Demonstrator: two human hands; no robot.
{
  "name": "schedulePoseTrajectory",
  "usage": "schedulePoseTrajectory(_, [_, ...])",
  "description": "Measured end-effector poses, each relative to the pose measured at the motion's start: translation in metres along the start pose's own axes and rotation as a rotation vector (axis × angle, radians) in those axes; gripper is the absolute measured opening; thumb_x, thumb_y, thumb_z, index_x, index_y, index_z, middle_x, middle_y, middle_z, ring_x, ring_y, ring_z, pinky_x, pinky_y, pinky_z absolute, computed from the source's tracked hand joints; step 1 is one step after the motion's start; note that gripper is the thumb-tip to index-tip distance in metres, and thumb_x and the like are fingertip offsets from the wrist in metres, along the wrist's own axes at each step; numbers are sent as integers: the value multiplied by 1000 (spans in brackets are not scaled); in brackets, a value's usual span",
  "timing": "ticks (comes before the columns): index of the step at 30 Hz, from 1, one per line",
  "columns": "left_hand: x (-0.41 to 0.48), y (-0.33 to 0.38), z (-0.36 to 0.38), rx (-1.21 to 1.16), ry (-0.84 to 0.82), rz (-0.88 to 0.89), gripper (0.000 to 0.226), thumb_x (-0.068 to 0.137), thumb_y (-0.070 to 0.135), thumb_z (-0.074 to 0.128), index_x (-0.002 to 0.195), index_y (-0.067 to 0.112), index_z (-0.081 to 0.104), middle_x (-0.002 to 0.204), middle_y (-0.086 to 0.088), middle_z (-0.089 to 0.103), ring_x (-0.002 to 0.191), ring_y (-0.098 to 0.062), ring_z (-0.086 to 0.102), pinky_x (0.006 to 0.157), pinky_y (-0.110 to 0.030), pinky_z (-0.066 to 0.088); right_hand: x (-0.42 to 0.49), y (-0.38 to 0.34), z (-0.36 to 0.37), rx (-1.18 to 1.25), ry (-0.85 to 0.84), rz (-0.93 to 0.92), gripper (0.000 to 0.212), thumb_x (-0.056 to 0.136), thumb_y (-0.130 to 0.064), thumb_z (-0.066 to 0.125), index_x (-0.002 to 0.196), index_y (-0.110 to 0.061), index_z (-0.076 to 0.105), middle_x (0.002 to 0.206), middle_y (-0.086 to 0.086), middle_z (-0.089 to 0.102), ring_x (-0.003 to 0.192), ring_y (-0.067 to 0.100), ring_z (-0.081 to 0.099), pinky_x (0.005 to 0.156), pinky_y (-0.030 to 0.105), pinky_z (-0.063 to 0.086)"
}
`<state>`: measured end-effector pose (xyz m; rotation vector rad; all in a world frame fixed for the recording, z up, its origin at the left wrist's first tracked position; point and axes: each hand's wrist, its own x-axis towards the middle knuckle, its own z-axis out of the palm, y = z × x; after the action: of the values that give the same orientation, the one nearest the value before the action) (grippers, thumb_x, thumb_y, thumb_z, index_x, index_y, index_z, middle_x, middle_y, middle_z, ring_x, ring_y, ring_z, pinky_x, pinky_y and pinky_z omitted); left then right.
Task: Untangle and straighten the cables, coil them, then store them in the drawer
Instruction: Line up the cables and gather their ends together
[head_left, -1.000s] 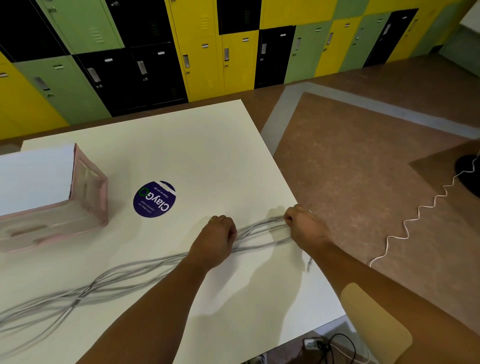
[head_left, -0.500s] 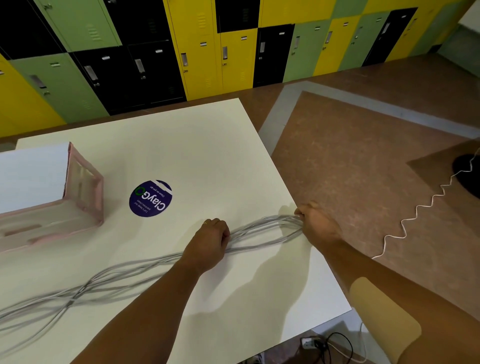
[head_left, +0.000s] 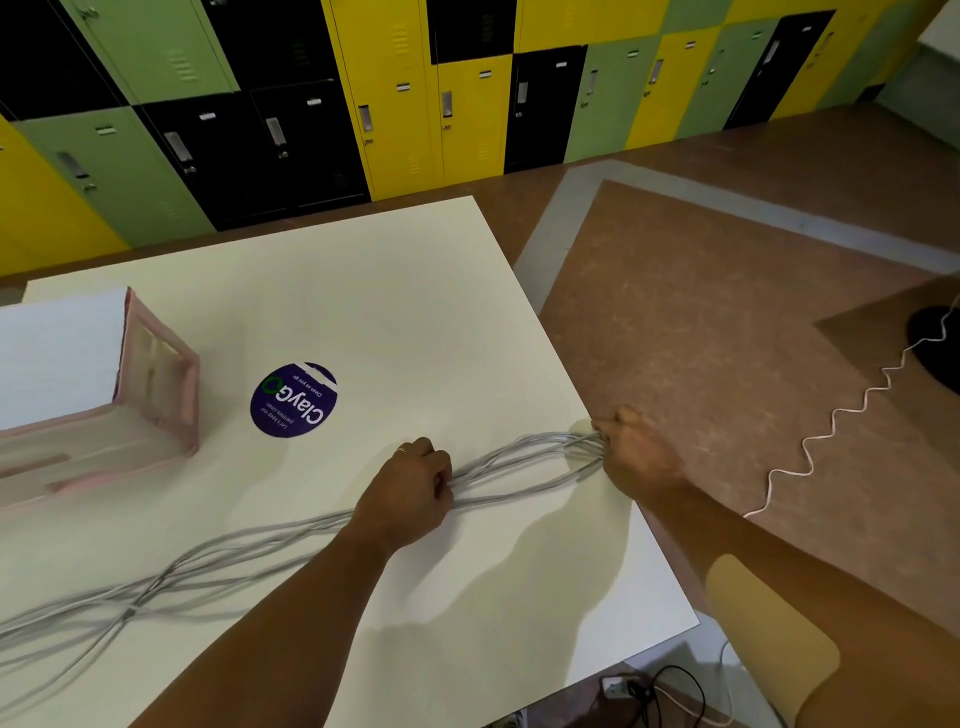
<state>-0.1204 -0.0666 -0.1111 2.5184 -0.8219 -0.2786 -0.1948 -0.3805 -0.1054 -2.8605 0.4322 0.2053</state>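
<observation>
Cables, a bundle of thin grey ones, are lying across the near half of the tabletop, running from the near-left corner, where they're passing out of view, over to the right edge. Left hand is sitting approx mid-tabletop, knuckles up, fingers curling tight round the bundle, w/ a ring showing on one finger. Right hand is gripping the bundle's other end right at the tabletop's right edge, fingers closing on the strands. Hands are sitting well apart, w/ the strands btwn them fanning into a loose flattened oval and resting on the surface. Left of the left hand the strands are crossing each other and bunching at one spot toward the near-left corner; blurred there, so can't tell the count. Pink drawer unit w/ a white top is standing by the left edge, apart from the cables; can't tell if a drawer is out. Round dark-blue sticker is lying flat btwn the unit and the left hand, touching neither. Tan patch is showing on the right forearm. Beyond the far edge, lockers in yellow, green and black are lining the wall. On the floor off the right edge a wavy white cord is trailing.
</observation>
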Motion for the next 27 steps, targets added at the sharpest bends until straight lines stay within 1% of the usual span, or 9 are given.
schedulePoseTrajectory(3, [3, 3, 4, 3, 1, 8, 5, 79, 23, 62, 77, 19, 64, 79, 6, 50, 75, -15, 49, 64, -32, 48, -6, 2, 0, 40, -59, -11, 43, 84, -26, 40, 118, -16, 63, 108, 5, 52, 101, 28, 45, 87, 36, 42])
schedulePoseTrajectory(5, [5, 5, 6, 23, -10, 7, 14, 80, 29, 62, 71, 19, 62, 77, 5, 48, 72, -16, 49, 63, -31, 48, -9, 4, -2, 71, -133, -16, 58, 80, -34, 33, 130, -16, 55, 117, 7, 57, 106, 27, 43, 94, 37, 42])
schedulePoseTrajectory(9, [9, 5, 7, 17, -28, 22, 21, 83, 21, 63, 64, 20, 53, 77, 2, 48, 71, -18, 49, 63, -36, 49, -9, 9, -1, 66, -204, -41, 70, 79, -37, 37, 145, -15, 40, 129, 6, 58, 114, 26, 40, 98, 39, 41])
schedulePoseTrajectory(13, [12, 7, 6, -41, -21, 4, 25, 78, 15, 67, 68, 22, 45, 76, 6, 45, 71, -16, 48, 62, -36, 47, -8, 17, -2, 75, -281, -48, 56, 75, -19, 45, 131, -21, 44, 122, 6, 62, 111, 27, 43, 89, 37, 44])
schedulePoseTrajectory(15, [14, 9, 6, -65, -37, 9, 16, 78, 13, 65, 82, 20, 51, 83, 7, 49, 77, -15, 49, 66, -34, 48, -5, 21, -1, 53, -306, -50, 48, 79, -10, 42, 125, -20, 49, 119, 8, 63, 109, 28, 44, 88, 37, 43])
schedulePoseTrajectory(19, [17, 15, 11, -73, -90, 68, 39, 82, 5, 59, 117, 22, 57, 107, 7, 54, 96, -11, 50, 82, -27, 46, -2, 24, 1, -30, -294, -56, 29, 85, -6, 39, 106, -17, 57, 116, 6, 63, 109, 27, 44, 90, 36, 38])
schedulePoseTrajectory(22, [19, 20, 17, -22, -127, 113, 44, 80, -3, 52, 116, 21, 61, 108, 5, 56, 98, -16, 51, 85, -31, 48, -1, 23, 4, -112, -227, -57, 18, 89, -7, 41, 95, -21, 51, 114, 2, 60, 111, 25, 42, 90, 37, 34])
schedulePoseTrajectory(24, [18, 21, 19, -17, -105, 115, 44, 79, -5, 51, 114, 20, 63, 106, 3, 56, 96, -18, 52, 84, -33, 49, 0, 25, 6, -118, -199, -69, 21, 89, -8, 42, 101, -17, 57, 113, 3, 60, 114, 27, 46, 92, 37, 35])
schedulePoseTrajectory(27, [18, 21, 21, -27, -80, 107, 40, 78, -3, 52, 109, 19, 65, 103, 2, 56, 95, -20, 52, 82, -34, 48, 3, 25, 5, 28, -234, -41, 27, 90, -7, 41, 108, -10, 60, 114, 12, 61, 111, 32, 55, 90, 34, 41])
